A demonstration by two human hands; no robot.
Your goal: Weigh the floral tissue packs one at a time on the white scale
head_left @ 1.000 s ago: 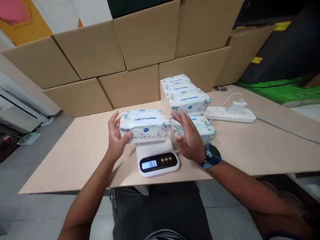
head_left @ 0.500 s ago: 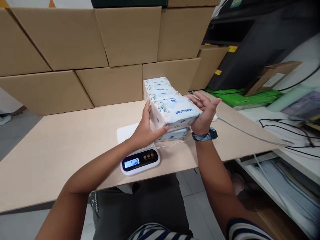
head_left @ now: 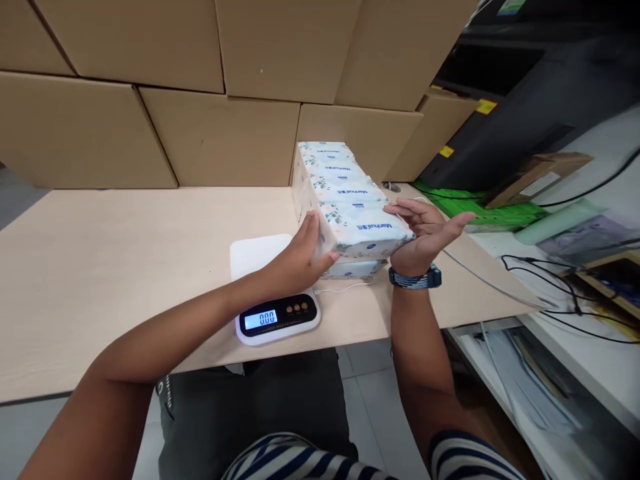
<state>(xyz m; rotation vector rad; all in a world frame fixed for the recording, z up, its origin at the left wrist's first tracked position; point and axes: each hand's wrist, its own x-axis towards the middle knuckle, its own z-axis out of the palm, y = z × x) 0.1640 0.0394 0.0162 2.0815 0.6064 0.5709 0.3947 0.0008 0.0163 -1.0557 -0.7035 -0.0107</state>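
A row of white tissue packs (head_left: 357, 190) with blue lettering and a leaf print stretches back toward the boxes. Under its front end another tissue pack (head_left: 354, 269) shows, so the packs are stacked. My left hand (head_left: 303, 257) grips the front left corner, fingers along the side and thumb across the front face. Against the front right side rests my right hand (head_left: 425, 237), its fingers and thumb stretched out and apart. Just left of the packs a white digital scale (head_left: 260, 253) reads 0.00, partly hidden by my left forearm.
Stacked cardboard boxes (head_left: 225, 143) form a wall behind the table (head_left: 125, 267). To the right stand a dark machine (head_left: 500, 113), a green crate (head_left: 460, 207) and a white shelf (head_left: 565, 327) with black cables. A pale cable (head_left: 490, 280) crosses the table's right side.
The view has tilted down and shifted. The upper packs now lie in a longer, more even row, with more of them showing. My hands stay at the front end, the right thumb spread wider.
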